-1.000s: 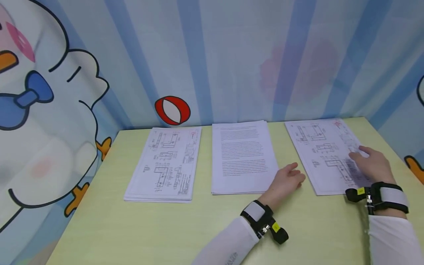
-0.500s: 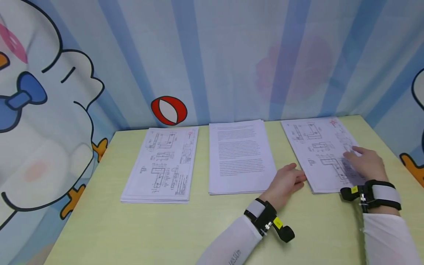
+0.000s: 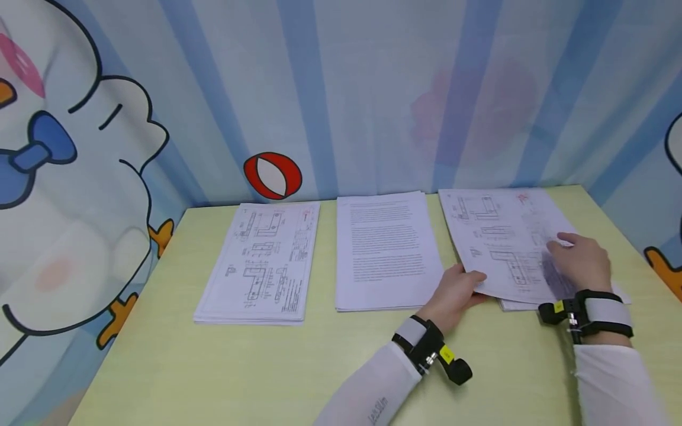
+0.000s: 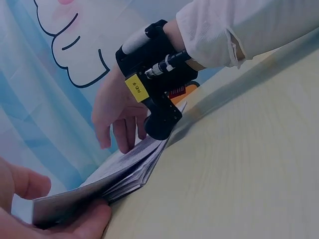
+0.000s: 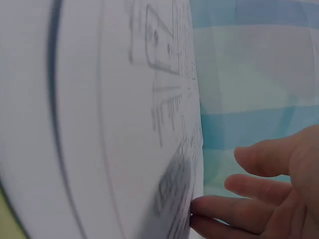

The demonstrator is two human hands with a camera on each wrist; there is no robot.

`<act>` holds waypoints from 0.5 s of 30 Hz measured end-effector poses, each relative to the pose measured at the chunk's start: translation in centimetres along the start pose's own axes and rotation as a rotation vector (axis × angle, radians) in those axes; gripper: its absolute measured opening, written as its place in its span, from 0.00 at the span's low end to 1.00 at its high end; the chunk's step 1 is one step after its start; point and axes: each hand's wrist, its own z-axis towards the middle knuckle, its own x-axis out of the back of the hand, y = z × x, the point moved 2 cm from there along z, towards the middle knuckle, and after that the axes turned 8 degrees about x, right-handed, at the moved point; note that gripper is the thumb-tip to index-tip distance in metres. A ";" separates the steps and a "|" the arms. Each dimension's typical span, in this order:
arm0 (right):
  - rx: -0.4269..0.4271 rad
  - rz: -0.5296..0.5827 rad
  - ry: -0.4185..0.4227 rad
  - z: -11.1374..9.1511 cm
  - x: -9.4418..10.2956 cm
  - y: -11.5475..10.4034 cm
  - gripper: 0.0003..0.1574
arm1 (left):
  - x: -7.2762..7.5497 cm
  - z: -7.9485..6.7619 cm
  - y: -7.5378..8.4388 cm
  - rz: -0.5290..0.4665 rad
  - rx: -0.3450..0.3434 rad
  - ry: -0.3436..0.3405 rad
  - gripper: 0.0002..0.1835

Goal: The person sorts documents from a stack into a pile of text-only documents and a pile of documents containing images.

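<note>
A stack of printed technical drawings point(image 3: 490, 242) lies at the right of the table, its upper sheets shifted left over the lower ones point(image 3: 518, 306). My left hand point(image 3: 453, 296) pinches the near left edge of these upper sheets. In the left wrist view, the thumb point(image 4: 31, 184) is above the lifted paper and the fingers point(image 4: 94, 219) are beneath it. On the right part of the drawing, my right hand point(image 3: 583, 263) touches the page with its fingertips. The right wrist view shows those fingers point(image 5: 234, 211) extended against the printed sheet point(image 5: 129, 129).
A stack of text pages point(image 3: 389, 242) lies mid-table, close to my left hand. Further left is another stack of drawings point(image 3: 261, 266). The pale yellow table point(image 3: 240, 373) meets a striped cartoon curtain point(image 3: 373, 100) at its back edge.
The upper sheets of the right stack have slid left, exposing lower ones. My left hand has gone from open beside the stack to pinching their edge. The right hand has moved slightly left.
</note>
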 end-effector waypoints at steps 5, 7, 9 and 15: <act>-0.015 0.058 0.002 -0.1 -0.4 -1.3 0.42 | 0.6 -0.1 0.1 0.069 -0.042 0.049 0.24; -0.010 0.073 -0.010 -0.1 -0.4 -1.5 0.43 | 0.7 -0.1 0.2 0.086 -0.053 0.068 0.26; 0.003 0.096 -0.026 -0.1 -0.3 -1.5 0.45 | 0.8 -0.2 0.3 0.102 -0.060 0.072 0.28; 0.036 0.241 -0.035 0.4 -0.9 -1.6 0.49 | 1.7 -0.6 1.3 0.120 -0.079 0.089 0.27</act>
